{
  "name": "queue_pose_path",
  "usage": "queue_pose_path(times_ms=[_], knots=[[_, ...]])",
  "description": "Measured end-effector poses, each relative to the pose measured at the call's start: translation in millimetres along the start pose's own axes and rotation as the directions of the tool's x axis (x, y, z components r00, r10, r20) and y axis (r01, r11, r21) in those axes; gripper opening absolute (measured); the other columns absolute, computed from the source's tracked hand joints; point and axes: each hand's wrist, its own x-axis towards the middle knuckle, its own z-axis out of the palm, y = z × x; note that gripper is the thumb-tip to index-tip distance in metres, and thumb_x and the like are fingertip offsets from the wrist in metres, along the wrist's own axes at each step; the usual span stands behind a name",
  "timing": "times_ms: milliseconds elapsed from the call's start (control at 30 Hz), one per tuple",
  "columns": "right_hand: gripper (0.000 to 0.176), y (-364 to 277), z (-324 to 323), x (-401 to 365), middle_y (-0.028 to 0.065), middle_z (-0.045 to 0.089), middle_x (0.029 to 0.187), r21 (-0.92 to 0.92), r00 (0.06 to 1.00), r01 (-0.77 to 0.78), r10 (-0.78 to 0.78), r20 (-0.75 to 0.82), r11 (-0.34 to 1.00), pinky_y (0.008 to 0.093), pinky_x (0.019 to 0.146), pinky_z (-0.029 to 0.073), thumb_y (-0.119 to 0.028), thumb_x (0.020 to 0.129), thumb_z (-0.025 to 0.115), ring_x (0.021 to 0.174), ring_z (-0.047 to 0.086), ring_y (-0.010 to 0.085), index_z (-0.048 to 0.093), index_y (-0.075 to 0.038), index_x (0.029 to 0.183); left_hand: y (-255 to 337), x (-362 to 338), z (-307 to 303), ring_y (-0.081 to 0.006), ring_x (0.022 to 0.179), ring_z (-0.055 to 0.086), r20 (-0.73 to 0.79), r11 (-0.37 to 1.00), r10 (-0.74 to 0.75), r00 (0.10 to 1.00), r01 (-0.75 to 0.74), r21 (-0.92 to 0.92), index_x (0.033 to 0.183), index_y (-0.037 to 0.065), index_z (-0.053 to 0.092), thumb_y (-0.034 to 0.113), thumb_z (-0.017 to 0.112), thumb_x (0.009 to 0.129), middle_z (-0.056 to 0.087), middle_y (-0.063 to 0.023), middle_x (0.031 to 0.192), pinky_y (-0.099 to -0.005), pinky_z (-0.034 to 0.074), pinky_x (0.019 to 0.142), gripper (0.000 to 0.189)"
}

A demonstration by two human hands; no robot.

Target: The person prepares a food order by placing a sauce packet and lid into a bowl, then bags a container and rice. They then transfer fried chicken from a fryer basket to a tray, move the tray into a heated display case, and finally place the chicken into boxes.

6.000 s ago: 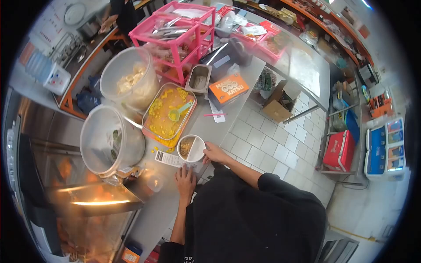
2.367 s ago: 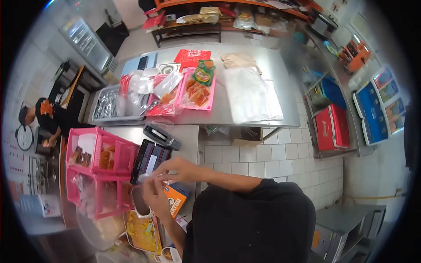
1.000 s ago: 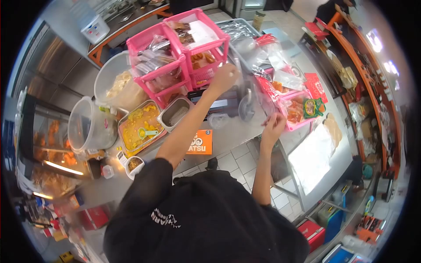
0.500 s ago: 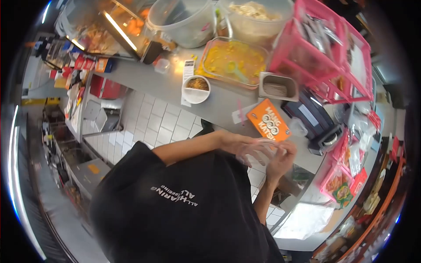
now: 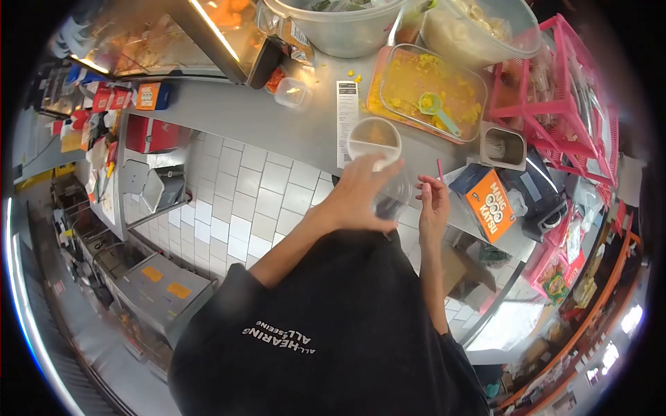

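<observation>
One clear round lid (image 5: 397, 188) is clamped in the left hand (image 5: 347, 200), just near of the divided white bowl (image 5: 366, 148); the right hand (image 5: 433, 201), fingers apart, stands farther right.

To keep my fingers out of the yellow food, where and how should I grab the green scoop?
Pinch the green scoop near the free end of its handle, coming from your own side, probably with your right hand, which is nearer and looks empty. The handle slants toward you, near the right corner of the tray, while the cup sits among yellow food.
</observation>
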Motion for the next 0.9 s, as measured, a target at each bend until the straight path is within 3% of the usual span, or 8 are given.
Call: queue_pose_path(times_ms=[100,167,300,367,600,767,833,900], knots=[[0.021,7,16,-6,0.0074,0.065,0.107,-0.036,0.995,-0.076,0.074,-0.06,0.996,0.028,0.08,0.047,-0.019,0.101,0.054,0.094,0.061,0.014,0.061,-0.001,0.11,-3,-29,-13,-0.0431,0.131,0.034,0.088,0.992,0.042,0.995,-0.031,-0.124,0.15,0.012,0.033,0.044,0.083,0.063,0.034,-0.024,0.141,-0.049,0.029,0.111,0.105],[0.018,10,25,-19,0.0063,0.066,0.103,-0.034,0.991,-0.112,0.109,-0.075,0.993,0.027,0.078,0.047,-0.016,0.1,0.056,0.091,0.061,0.0129,0.061,-0.001,0.109,-6,-50,-15,-0.0423,0.13,0.035,0.197,0.938,0.08,0.977,-0.007,-0.346,0.15,0.01,0.033,0.041,0.084,0.062,0.033,-0.0231,0.141,-0.0483,0.03,0.11,0.106],[0.017,15,48,-31,0.0077,0.066,0.099,-0.041,0.981,-0.185,0.182,-0.068,0.982,0.0257,0.073,0.047,-0.015,0.1,0.056,0.085,0.062,0.0128,0.06,-0.001,0.109,-24,-70,-7,-0.0403,0.131,0.036,0.221,0.884,0.076,0.972,0.037,-0.466,0.15,0.01,0.032,0.037,0.085,0.062,0.031,-0.0212,0.142,-0.0459,0.032,0.11,0.106],[0.018,20,56,-34,0.0087,0.066,0.099,-0.067,0.967,-0.251,0.247,-0.069,0.966,0.0255,0.072,0.047,-0.014,0.099,0.056,0.083,0.062,0.0132,0.059,0.0,0.112,-32,-73,-2,-0.0376,0.132,0.037,0.306,0.724,0.102,0.946,0.14,-0.675,0.15,0.01,0.031,0.033,0.085,0.063,0.03,-0.0191,0.143,-0.0427,0.036,0.109,0.105],[0.021,11,74,-26,0.0073,0.064,0.091,-0.101,0.959,-0.282,0.277,-0.053,0.954,0.0246,0.071,0.046,-0.014,0.098,0.058,0.081,0.061,0.0121,0.058,0.0,0.114,-44,-70,-11,-0.0349,0.132,0.038,0.351,0.728,0.189,0.917,0.109,-0.677,0.15,0.008,0.03,0.03,0.085,0.063,0.031,-0.0186,0.143,-0.0406,0.036,0.109,0.105],[0.014,-46,51,14,0.0039,0.061,0.085,-0.205,0.995,-0.057,0.039,-0.094,0.977,0.0237,0.071,0.045,-0.012,0.1,0.055,0.076,0.057,0.0102,0.061,0.0,0.103,-47,-54,-24,-0.0335,0.133,0.037,0.292,0.699,0.284,0.913,0.01,-0.715,0.15,0.005,0.03,0.037,0.085,0.063,0.033,-0.0186,0.143,-0.0414,0.034,0.109,0.108],[0.013,-79,27,65,0.0045,0.066,0.085,-0.47,0.955,0.184,-0.269,-0.122,0.863,0.0248,0.073,0.048,-0.011,0.096,0.06,0.079,0.061,0.0099,0.064,0.0,0.1,-52,-47,-21,-0.0316,0.134,0.037,0.272,0.638,0.337,0.901,-0.006,-0.77,0.15,0.005,0.03,0.042,0.084,0.063,0.034,-0.0176,0.144,-0.0417,0.034,0.108,0.109],[0.013,-147,24,131,0.0049,0.067,0.085,-0.504,0.854,0.373,-0.5,-0.141,0.779,0.0255,0.074,0.049,-0.011,0.095,0.062,0.08,0.062,0.0099,0.065,0.001,0.098,-53,-42,-23,-0.0295,0.135,0.037,0.273,0.603,0.388,0.88,-0.019,-0.797,0.15,0.006,0.029,0.046,0.083,0.063,0.034,-0.0159,0.145,-0.0424,0.034,0.108,0.11]])
